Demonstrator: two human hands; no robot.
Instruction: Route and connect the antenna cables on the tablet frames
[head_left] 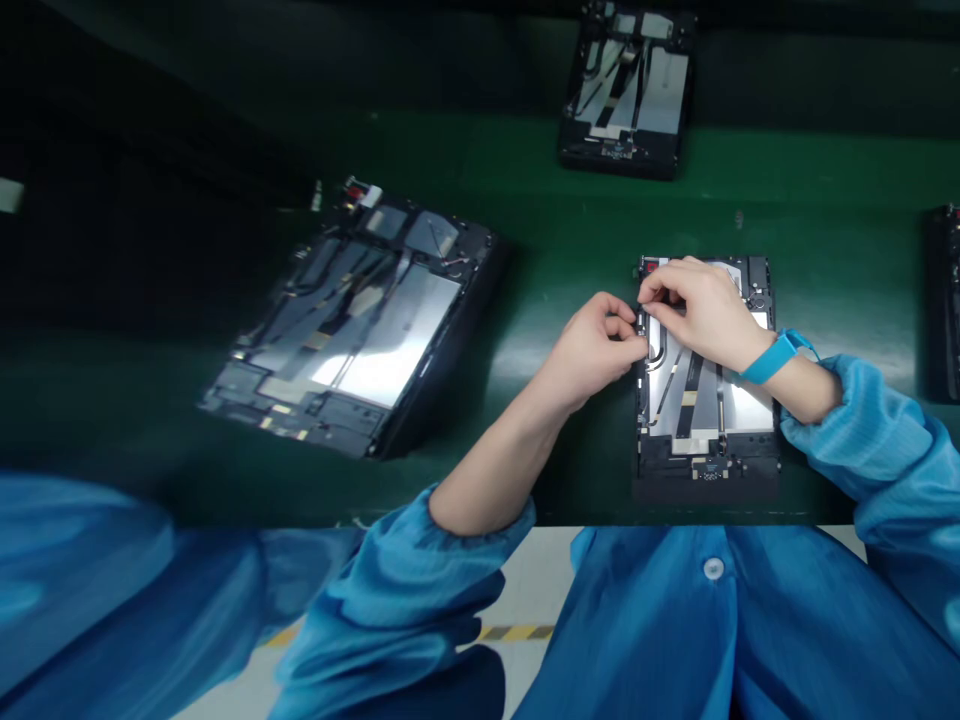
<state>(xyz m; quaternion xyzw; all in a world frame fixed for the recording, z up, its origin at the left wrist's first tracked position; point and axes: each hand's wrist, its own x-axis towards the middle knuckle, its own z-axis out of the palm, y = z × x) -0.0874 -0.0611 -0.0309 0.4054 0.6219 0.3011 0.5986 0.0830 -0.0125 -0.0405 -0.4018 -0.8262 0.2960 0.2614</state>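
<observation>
An opened tablet (739, 400) lies on the green bench in front of me, its silvery battery plates, dark flex cables and small boards exposed. At its upper left edge, my right hand (705, 305) is bent over the frame with thumb and forefinger pinched together. Just below and to the left, my left hand (596, 345) has its thumb and fingers closed against the same side edge. Whatever is between the fingertips of either hand is too small or hidden to make out. A blue band (780, 357) circles my right wrist.
A larger-looking stack of opened tablets (352, 330) sits tilted to the left. Another opened tablet (630, 90) lies at the back, and a dark device (946, 300) is cut off at the right edge. A person's blue sleeve (112, 590) shows at lower left.
</observation>
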